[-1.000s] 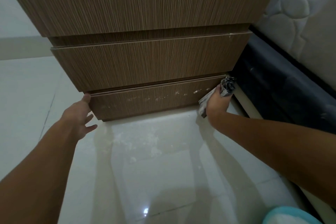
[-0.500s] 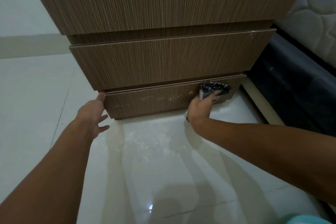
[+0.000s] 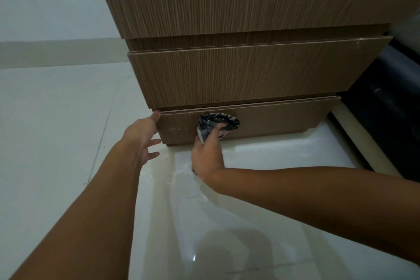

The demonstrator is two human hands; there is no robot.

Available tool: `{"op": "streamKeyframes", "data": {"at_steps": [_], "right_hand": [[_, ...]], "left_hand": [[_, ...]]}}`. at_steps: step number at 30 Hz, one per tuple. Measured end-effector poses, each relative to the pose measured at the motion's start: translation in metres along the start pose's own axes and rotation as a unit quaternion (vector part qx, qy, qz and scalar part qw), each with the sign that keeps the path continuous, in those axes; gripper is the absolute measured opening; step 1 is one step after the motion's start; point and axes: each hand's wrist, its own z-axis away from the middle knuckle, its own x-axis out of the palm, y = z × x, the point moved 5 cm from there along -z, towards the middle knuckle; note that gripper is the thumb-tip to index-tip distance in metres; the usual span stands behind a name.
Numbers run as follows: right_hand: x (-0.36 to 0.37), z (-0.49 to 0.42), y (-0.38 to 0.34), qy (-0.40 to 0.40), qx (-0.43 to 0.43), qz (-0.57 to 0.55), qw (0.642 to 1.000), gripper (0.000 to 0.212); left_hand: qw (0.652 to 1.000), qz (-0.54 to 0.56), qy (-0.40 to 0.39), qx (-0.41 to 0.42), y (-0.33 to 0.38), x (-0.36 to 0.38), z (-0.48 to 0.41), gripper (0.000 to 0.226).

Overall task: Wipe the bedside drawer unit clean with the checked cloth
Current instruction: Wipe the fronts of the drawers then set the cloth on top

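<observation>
Now your right hand (image 3: 208, 154) grips the bunched cloth (image 3: 217, 124) against the bottom drawer (image 3: 272, 118); your left hand (image 3: 142, 136), open, braces its nine-o'clock edge. White specks (image 3: 175, 129) there probably remain unwiped.

Left hand (image 3: 142, 137) open with fingers spread, arm outstretched; right hand (image 3: 208, 153) in a closed grip.

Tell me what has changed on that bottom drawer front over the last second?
The right hand, its grip closed on the checked cloth, has swept leftward along the bottom drawer front, from its right end to left of the middle. Most of the pale specks it passed over are gone; a few remain near the left end. The left hand stayed at the drawer's left edge.
</observation>
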Motion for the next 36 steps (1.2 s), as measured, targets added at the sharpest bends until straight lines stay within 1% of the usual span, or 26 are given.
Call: {"op": "streamKeyframes", "data": {"at_steps": [4,6,8,10,12,16,19,22,24,27,29,32,34,36], "right_hand": [[0.039,0.012,-0.013,-0.058,-0.024,0.011,0.998,0.08],[0.057,0.019,-0.018,-0.097,-0.036,0.032,0.994,0.075],[0.07,0.025,-0.025,-0.133,-0.045,0.052,0.989,0.069],[0.078,0.028,-0.029,-0.15,-0.058,0.065,0.985,0.067],[0.08,0.029,-0.03,-0.163,-0.069,0.089,0.98,0.069],[0.077,0.03,-0.027,-0.216,-0.088,0.138,0.962,0.069],[0.07,0.03,-0.025,-0.267,-0.093,0.136,0.949,0.066],[0.057,0.032,-0.012,-0.286,-0.064,0.106,0.95,0.065],[0.043,0.039,-0.001,-0.295,-0.035,0.102,0.949,0.056],[0.022,0.048,0.01,-0.27,0.022,0.076,0.96,0.042],[0.014,0.046,0.016,-0.226,0.073,0.039,0.971,0.036],[0.012,0.032,0.019,-0.153,0.135,0.008,0.979,0.035],[0.018,0.021,0.013,-0.135,0.163,-0.013,0.977,0.034],[0.026,0.015,0.004,-0.136,0.177,-0.022,0.975,0.031]], "left_hand": [[1.0,-0.025,-0.014,0.01,0.004,-0.003,0.001,0.051],[0.999,-0.033,-0.016,0.014,0.007,-0.004,0.002,0.047],[0.999,-0.033,-0.011,0.023,0.011,-0.003,0.005,0.037],[0.999,-0.042,0.0,0.024,0.014,-0.002,0.009,0.03],[0.998,-0.062,0.002,0.024,0.016,-0.002,0.014,0.027],[0.999,-0.048,-0.012,-0.01,0.016,-0.004,0.018,0.038],[1.0,-0.026,-0.009,-0.015,0.016,-0.004,0.019,0.035],[0.999,-0.034,-0.017,0.004,0.016,-0.006,0.016,0.046],[0.999,-0.044,-0.024,0.02,0.016,-0.006,0.011,0.049],[0.998,-0.056,-0.025,0.032,0.016,-0.007,0.011,0.048],[0.997,-0.057,-0.026,0.041,0.017,-0.006,0.01,0.046],[0.997,-0.06,-0.021,0.042,0.017,-0.006,0.006,0.046],[0.997,-0.061,-0.018,0.039,0.016,-0.006,0.005,0.048],[0.997,-0.058,-0.018,0.038,0.016,-0.006,0.005,0.049]]}}
